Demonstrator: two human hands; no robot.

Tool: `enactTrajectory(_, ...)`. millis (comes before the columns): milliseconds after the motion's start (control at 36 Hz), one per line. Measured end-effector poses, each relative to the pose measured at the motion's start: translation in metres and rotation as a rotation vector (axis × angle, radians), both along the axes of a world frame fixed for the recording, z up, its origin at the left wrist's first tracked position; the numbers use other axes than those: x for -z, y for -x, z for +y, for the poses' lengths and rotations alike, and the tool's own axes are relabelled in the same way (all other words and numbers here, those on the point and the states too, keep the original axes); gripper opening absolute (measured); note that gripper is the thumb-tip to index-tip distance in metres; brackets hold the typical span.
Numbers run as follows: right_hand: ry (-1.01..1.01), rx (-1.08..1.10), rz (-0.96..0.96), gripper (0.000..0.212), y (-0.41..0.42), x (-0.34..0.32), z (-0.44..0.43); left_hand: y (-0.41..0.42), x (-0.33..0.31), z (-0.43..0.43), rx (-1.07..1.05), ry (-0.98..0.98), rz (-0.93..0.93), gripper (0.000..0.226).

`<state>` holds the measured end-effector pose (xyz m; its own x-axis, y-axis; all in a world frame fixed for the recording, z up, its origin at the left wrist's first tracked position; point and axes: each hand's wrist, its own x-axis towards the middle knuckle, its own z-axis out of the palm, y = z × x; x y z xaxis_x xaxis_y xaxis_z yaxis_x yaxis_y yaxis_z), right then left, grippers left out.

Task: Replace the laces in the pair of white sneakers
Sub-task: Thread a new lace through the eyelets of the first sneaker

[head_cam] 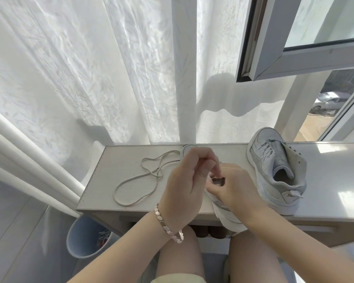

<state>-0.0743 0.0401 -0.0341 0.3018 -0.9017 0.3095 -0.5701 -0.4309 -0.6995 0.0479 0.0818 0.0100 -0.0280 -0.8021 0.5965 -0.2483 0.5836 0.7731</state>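
Note:
One white sneaker (225,213) lies on the pale table (110,160) under both my hands, its heel sticking out over the front edge and its toe showing behind my fingers. My left hand (184,180) hovers over it with fingers curled, pinching something thin near the eyelets that I cannot make out. My right hand (233,184) grips the sneaker's upper by the tongue. A loose white lace (139,180) lies in loops on the table to the left. The second sneaker (278,170), laced, stands upright at the right.
A sheer white curtain hangs right behind the table. An open window frame (294,58) juts in at upper right. A pale blue bin (84,237) stands on the floor at lower left, below the table. My knees are under the table's front edge.

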Motion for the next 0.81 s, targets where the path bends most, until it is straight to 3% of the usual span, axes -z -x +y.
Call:
enactTrajectory(111,0.029,-0.05,-0.075,0.048,-0.008,-0.002,-0.002,-0.007,0.004,-0.008,0.042,-0.298,0.263,0.009)
enactTrajectory(222,0.01,-0.125,-0.15,0.038,-0.009,-0.002,-0.005,-0.016,0.017,-0.005,-0.057,-0.3,0.259,0.015)
enactTrajectory(278,-0.151,-0.116,-0.277,0.021,-0.007,-0.008,-0.007,-0.018,0.024,-0.002,-0.217,-0.313,0.209,0.025)
enactTrajectory(333,-0.349,-0.071,-0.399,0.037,-0.005,-0.018,-0.009,-0.016,0.032,0.003,-0.378,-0.381,0.132,0.027)
enactTrajectory(389,-0.413,-0.049,-0.433,0.042,-0.001,-0.023,-0.014,-0.009,0.04,0.007,-0.315,-0.568,-0.02,0.029)
enactTrajectory(417,-0.403,-0.052,-0.417,0.042,0.0,-0.024,-0.015,-0.003,0.046,0.008,-0.247,-0.653,-0.134,0.043)
enactTrajectory(472,-0.377,-0.057,-0.384,0.043,0.002,-0.025,-0.015,0.008,0.054,0.007,-0.186,-0.709,-0.316,0.069)
enactTrajectory(500,-0.375,-0.062,-0.379,0.043,0.002,-0.025,-0.014,0.014,0.057,0.004,-0.222,-0.68,-0.342,0.072)
enactTrajectory(583,-0.398,-0.109,-0.409,0.045,0.001,-0.024,-0.01,0.026,0.053,-0.009,-0.361,-0.672,-0.387,0.065)
enactTrajectory(639,-0.378,-0.126,-0.489,0.047,0.004,-0.028,-0.008,0.03,0.054,-0.015,-0.426,-0.626,-0.444,0.047)
enactTrajectory(667,-0.347,-0.119,-0.549,0.049,0.008,-0.031,-0.009,0.03,0.048,-0.015,-0.403,-0.667,-0.37,0.039)
enactTrajectory(750,-0.274,-0.113,-0.71,0.056,0.027,-0.039,-0.017,0.024,0.051,-0.018,-0.322,-0.702,-0.448,0.041)
enactTrajectory(806,-0.289,-0.128,-0.783,0.051,0.04,-0.045,-0.021,0.016,0.055,-0.022,-0.284,-0.612,-0.583,0.042)
